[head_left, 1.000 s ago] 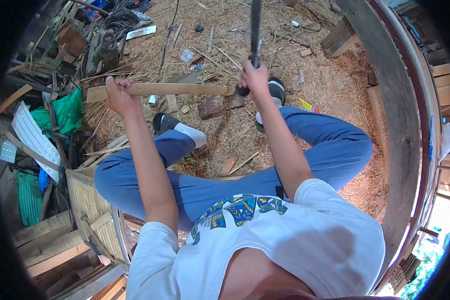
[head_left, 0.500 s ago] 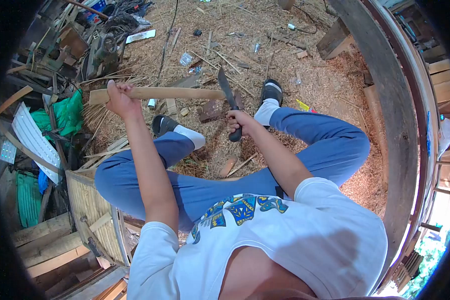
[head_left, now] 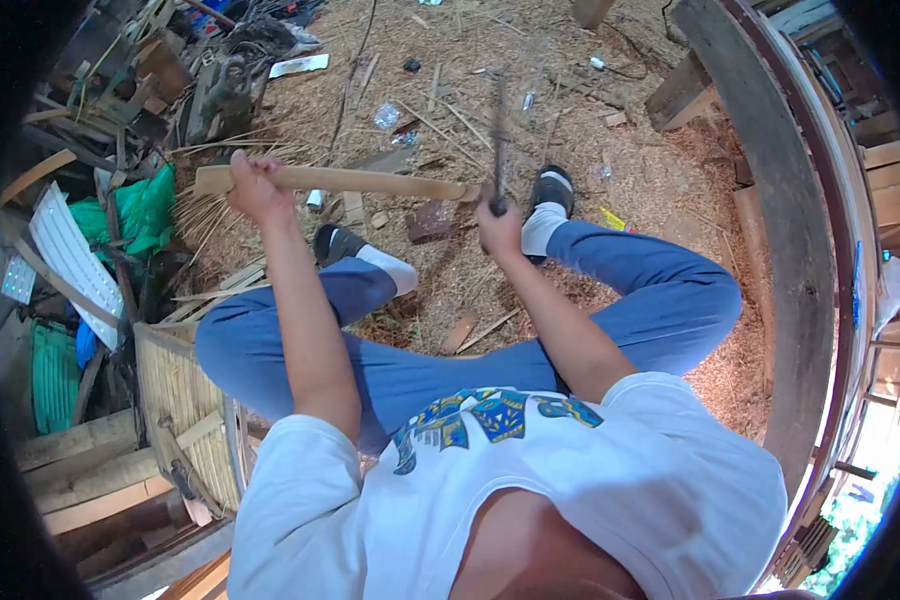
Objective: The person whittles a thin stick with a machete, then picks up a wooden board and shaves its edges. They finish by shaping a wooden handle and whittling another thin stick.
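Note:
My left hand (head_left: 262, 190) is wrapped round the left part of a long pale wooden piece (head_left: 380, 182), which lies level above the ground in front of my feet. My right hand (head_left: 500, 225) grips the dark handle of a large knife (head_left: 500, 135). Its blade points away from me, blurred and seen nearly edge-on, beside the right end of the wood. Whether blade and wood touch, I cannot tell.
Wood shavings (head_left: 610, 180) and scraps cover the ground. A reddish-brown block (head_left: 432, 222) lies between my sandalled feet. Green sheeting (head_left: 142, 212) and junk are on the left. A thick curved beam (head_left: 808, 260) runs along the right.
My right hand has moved up and slightly right, raising the knife, and its blade has turned from slanting left to nearly straight ahead. The wood's right end is slightly farther right.

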